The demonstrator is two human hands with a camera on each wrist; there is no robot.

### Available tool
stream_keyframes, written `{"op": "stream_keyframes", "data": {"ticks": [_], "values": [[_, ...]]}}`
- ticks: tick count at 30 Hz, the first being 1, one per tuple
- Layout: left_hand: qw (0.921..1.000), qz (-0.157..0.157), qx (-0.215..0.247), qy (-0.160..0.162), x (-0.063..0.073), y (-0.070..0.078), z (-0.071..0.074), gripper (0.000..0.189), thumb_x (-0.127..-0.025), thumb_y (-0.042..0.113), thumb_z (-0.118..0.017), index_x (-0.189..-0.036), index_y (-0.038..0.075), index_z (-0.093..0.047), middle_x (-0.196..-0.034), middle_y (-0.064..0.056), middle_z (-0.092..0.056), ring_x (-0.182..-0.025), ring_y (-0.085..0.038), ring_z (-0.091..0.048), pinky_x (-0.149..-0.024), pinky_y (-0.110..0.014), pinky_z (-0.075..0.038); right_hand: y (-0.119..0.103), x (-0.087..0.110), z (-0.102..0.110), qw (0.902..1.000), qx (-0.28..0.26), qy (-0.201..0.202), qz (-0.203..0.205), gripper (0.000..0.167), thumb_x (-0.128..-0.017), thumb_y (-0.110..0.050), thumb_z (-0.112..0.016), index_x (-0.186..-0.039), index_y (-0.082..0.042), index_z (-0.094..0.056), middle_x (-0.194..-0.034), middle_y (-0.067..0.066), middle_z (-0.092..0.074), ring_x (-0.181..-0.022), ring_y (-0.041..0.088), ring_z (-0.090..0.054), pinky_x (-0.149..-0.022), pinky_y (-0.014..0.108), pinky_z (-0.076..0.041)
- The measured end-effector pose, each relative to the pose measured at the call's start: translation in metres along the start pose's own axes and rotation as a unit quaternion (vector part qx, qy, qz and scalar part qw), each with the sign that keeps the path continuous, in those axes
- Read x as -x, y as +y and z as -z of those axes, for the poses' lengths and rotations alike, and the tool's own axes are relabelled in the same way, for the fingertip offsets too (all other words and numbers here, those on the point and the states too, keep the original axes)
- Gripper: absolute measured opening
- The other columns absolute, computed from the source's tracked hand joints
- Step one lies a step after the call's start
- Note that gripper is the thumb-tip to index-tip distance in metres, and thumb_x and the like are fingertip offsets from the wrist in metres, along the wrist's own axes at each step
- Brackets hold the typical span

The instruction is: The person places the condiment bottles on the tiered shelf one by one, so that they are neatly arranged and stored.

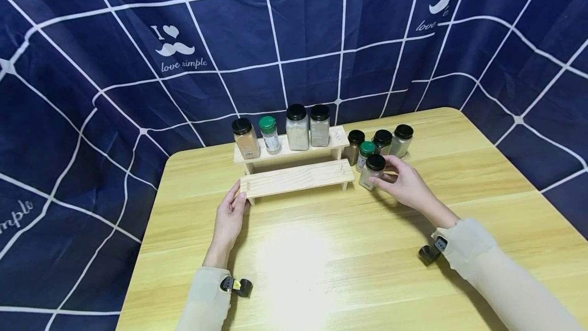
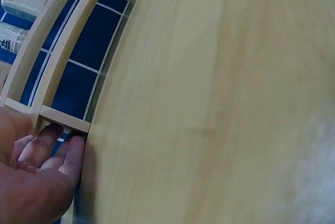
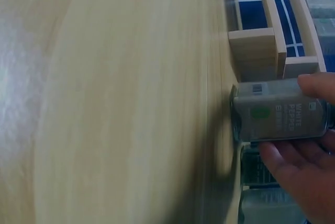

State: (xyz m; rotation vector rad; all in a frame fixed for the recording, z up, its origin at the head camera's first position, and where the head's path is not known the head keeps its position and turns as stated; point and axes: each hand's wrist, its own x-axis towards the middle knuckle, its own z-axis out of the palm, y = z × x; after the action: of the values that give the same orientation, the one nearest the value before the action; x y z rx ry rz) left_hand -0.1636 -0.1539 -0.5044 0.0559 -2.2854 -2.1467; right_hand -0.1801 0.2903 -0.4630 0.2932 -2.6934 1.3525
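A two-tier wooden spice rack [image 1: 294, 178] stands on the table, and my left hand [image 1: 229, 214] grips the left end of its lower tier. The left wrist view shows the fingers [image 2: 71, 157] of that hand curled at the rack's end piece [image 2: 65, 118]. With thumb and fingers my right hand [image 1: 406, 184] holds a black-lidded jar [image 1: 371, 173] just off the rack's right end. That jar, labelled white pepper [image 3: 282, 110], has a pale filling. On the upper tier stand an orange-brown jar [image 1: 248, 143], a green-capped shaker [image 1: 271, 139] and two pale black-lidded jars [image 1: 297, 132].
Beside the rack's right end stand a dark brown jar [image 1: 353, 150], another green-capped shaker [image 1: 365, 152] and two more black-lidded jars [image 1: 402, 142]. The lower tier bears nothing. A blue checked cloth [image 1: 303, 30] hangs behind the wooden table [image 1: 294, 259].
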Motion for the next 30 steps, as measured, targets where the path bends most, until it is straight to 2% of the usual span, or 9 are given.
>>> {"op": "stream_keyframes", "data": {"ticks": [3, 6, 9, 14, 18, 21, 25, 30], "values": [[1.0, 0.002, -0.001, 0.0, 0.001, 0.0, 0.0, 0.053, -0.114, 0.018, -0.045, -0.164, 0.006, -0.033, -0.16, -0.024, -0.048, -0.145, -0.035, -0.052, -0.117, -0.035, -0.05, 0.001, 0.001, -0.001, 0.9995, -0.023, -0.003, 0.021, 0.049, -0.094, -0.005, -0.079, -0.135, 0.007, -0.057, -0.128, 0.026, -0.066, -0.111, 0.0, -0.065, -0.099, 0.005, -0.054], [1.0, 0.005, -0.003, 0.0, 0.001, 0.0, 0.0, 0.053, -0.114, 0.019, -0.045, -0.164, 0.007, -0.033, -0.16, -0.023, -0.048, -0.145, -0.035, -0.052, -0.117, -0.035, -0.05, -0.003, 0.001, 0.0, 0.9982, -0.05, -0.007, 0.033, 0.047, -0.094, -0.002, -0.077, -0.135, 0.008, -0.056, -0.129, 0.028, -0.066, -0.107, -0.012, -0.061, -0.098, 0.005, -0.054], [1.0, 0.004, -0.003, 0.001, 0.001, 0.0, 0.0, 0.053, -0.114, 0.019, -0.045, -0.164, 0.008, -0.034, -0.16, -0.023, -0.048, -0.145, -0.035, -0.053, -0.117, -0.035, -0.05, -0.014, -0.001, 0.006, 0.9969, -0.071, -0.008, 0.035, 0.049, -0.095, -0.003, -0.077, -0.137, 0.008, -0.056, -0.13, 0.028, -0.065, -0.107, -0.012, -0.062, -0.098, 0.006, -0.055], [1.0, 0.001, 0.001, 0.005, 0.0, 0.002, 0.0, 0.052, -0.114, 0.018, -0.045, -0.164, 0.007, -0.034, -0.159, -0.023, -0.05, -0.144, -0.035, -0.054, -0.116, -0.034, -0.051, -0.039, -0.012, 0.02, 0.997, -0.062, -0.002, 0.047, 0.048, -0.095, -0.005, -0.077, -0.138, 0.006, -0.058, -0.129, 0.021, -0.066, -0.106, -0.008, -0.064, -0.097, 0.007, -0.057], [1.0, 0.001, -0.001, 0.005, 0.001, 0.003, -0.001, 0.052, -0.114, 0.017, -0.045, -0.164, 0.007, -0.034, -0.159, -0.023, -0.049, -0.144, -0.035, -0.054, -0.117, -0.034, -0.051, -0.055, -0.026, 0.027, 0.9955, -0.06, 0.004, 0.073, 0.043, -0.094, -0.002, -0.077, -0.133, 0.006, -0.061, -0.12, 0.001, -0.069, -0.104, -0.008, -0.066, -0.095, 0.006, -0.057], [1.0, 0.001, 0.002, 0.005, 0.001, 0.002, -0.002, 0.052, -0.114, 0.016, -0.045, -0.164, 0.006, -0.034, -0.16, -0.023, -0.048, -0.145, -0.036, -0.052, -0.117, -0.035, -0.05, -0.064, -0.039, 0.03, 0.9918, -0.079, -0.002, 0.1, 0.043, -0.096, 0.002, -0.073, -0.136, 0.008, -0.06, -0.118, -0.011, -0.068, -0.107, -0.007, -0.066, -0.097, 0.006, -0.057], [1.0, 0.001, 0.001, 0.008, 0.001, 0.001, -0.003, 0.052, -0.114, 0.017, -0.045, -0.164, 0.005, -0.034, -0.16, -0.025, -0.047, -0.145, -0.037, -0.052, -0.118, -0.037, -0.05, -0.072, -0.058, 0.031, 0.9873, -0.096, -0.015, 0.125, 0.047, -0.099, 0.002, -0.069, -0.144, 0.005, -0.056, -0.125, -0.009, -0.068, -0.113, -0.006, -0.065, -0.099, 0.007, -0.056], [0.9999, 0.009, -0.007, 0.005, 0.001, 0.001, -0.001, 0.052, -0.115, 0.019, -0.044, -0.165, 0.009, -0.034, -0.16, -0.023, -0.048, -0.145, -0.035, -0.053, -0.117, -0.035, -0.05, -0.078, -0.076, 0.029, 0.9889, -0.104, -0.016, 0.105, 0.047, -0.101, -0.003, -0.069, -0.146, 0.001, -0.055, -0.128, -0.003, -0.067, -0.115, -0.006, -0.064, -0.096, 0.007, -0.057]]}}
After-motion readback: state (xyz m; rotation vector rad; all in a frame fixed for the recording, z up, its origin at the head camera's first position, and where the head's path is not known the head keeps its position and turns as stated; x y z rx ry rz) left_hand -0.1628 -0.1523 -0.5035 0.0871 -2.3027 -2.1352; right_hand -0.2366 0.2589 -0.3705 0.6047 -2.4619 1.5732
